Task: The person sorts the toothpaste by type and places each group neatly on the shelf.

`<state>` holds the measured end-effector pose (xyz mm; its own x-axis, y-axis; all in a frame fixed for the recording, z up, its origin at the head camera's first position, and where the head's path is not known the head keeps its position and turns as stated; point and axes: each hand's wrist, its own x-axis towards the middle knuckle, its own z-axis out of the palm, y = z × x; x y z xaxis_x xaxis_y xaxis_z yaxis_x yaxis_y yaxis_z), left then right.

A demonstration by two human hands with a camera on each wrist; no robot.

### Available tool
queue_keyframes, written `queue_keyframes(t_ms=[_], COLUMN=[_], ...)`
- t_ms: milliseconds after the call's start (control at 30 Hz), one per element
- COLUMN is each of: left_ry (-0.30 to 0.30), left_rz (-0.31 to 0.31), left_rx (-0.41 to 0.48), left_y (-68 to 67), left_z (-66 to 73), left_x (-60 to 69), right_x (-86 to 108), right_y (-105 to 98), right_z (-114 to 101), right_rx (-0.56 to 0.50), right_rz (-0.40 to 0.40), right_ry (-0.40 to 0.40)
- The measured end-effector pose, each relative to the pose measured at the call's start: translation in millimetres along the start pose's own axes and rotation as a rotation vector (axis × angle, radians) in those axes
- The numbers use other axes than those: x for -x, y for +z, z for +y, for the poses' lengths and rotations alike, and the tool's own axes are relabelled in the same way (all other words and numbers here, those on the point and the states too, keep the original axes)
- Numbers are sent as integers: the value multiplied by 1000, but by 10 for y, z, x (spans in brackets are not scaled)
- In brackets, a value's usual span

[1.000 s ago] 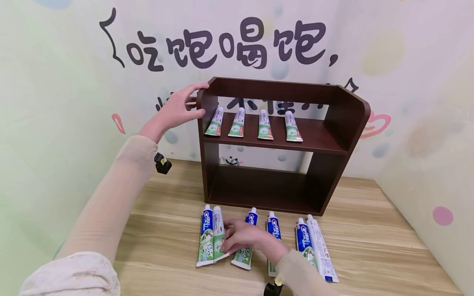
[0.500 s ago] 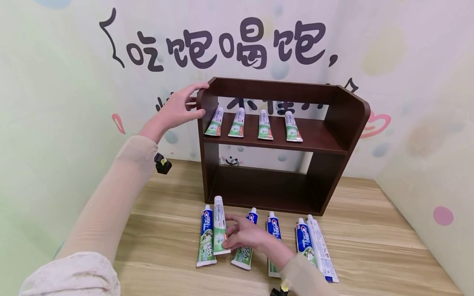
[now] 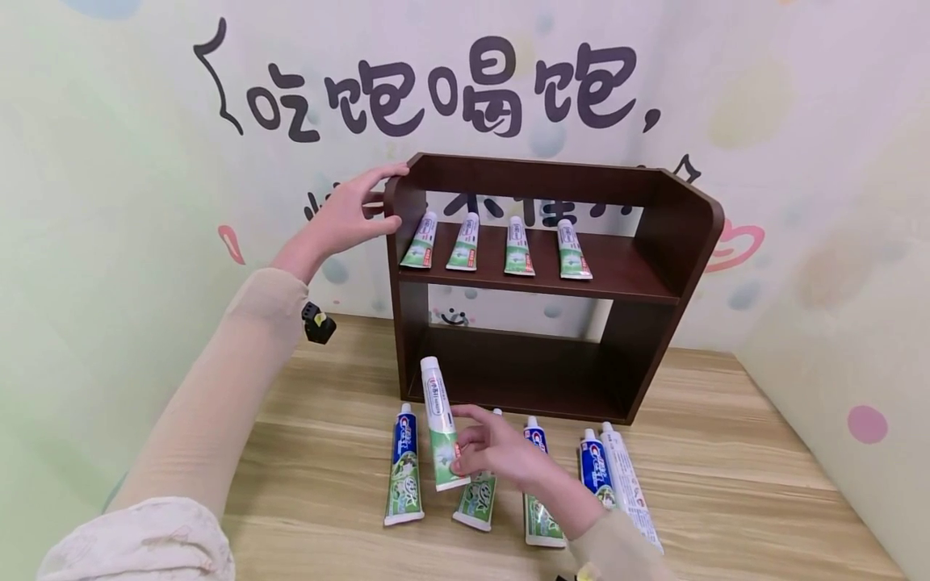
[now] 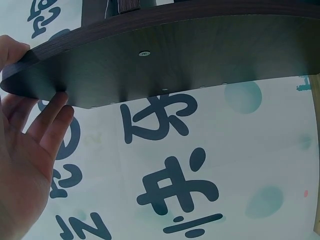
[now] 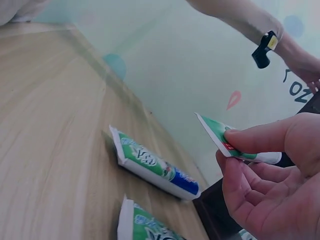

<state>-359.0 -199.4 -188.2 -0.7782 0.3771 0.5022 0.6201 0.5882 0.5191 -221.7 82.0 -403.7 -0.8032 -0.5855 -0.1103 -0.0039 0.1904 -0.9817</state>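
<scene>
My right hand [image 3: 501, 452] pinches a white-and-green toothpaste tube [image 3: 440, 420] near its flat end, thumb on one face. The tube is raised and tilted in front of the shelf's lower level, cap pointing away. In the right wrist view, the tube [image 5: 215, 132] is clear of the table. My left hand [image 3: 352, 208] holds the upper left side of a dark brown two-level shelf [image 3: 538, 286]. In the left wrist view, its thumb lies at the panel's edge and its fingers touch the outer face. Several green-and-white tubes [image 3: 519, 248] lie on the shelf's upper level.
Blue-and-green toothpaste tubes lie on the wooden table before the shelf: one at left [image 3: 404, 476], one partly behind my right hand, others further right. A white tube [image 3: 628, 480] lies against the rightmost blue one. A wall with printed lettering [image 3: 494, 89] stands behind.
My right hand has lifted the white-and-green tube off its place beside the left blue tube and moved it up and slightly right. The left hand keeps its place on the shelf.
</scene>
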Motion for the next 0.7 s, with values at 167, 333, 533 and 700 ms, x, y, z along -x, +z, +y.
queue_keyframes(t_ms=[167, 333, 533, 700], left_ry=[4, 6, 12, 14], left_rz=[6, 11, 17, 16], left_rx=[-5, -3, -3, 2], left_y=[7, 6, 6, 7], left_z=[-2, -5, 4, 12], left_x=[4, -3, -5, 9], right_x=[96, 180, 277, 352], right_y=[-66, -168, -315, -422], right_z=[-128, -269, -445, -581], right_rx=[57, 71, 91, 111], right_rz=[44, 73, 103, 146], right_ry=[-37, -74, -93, -101])
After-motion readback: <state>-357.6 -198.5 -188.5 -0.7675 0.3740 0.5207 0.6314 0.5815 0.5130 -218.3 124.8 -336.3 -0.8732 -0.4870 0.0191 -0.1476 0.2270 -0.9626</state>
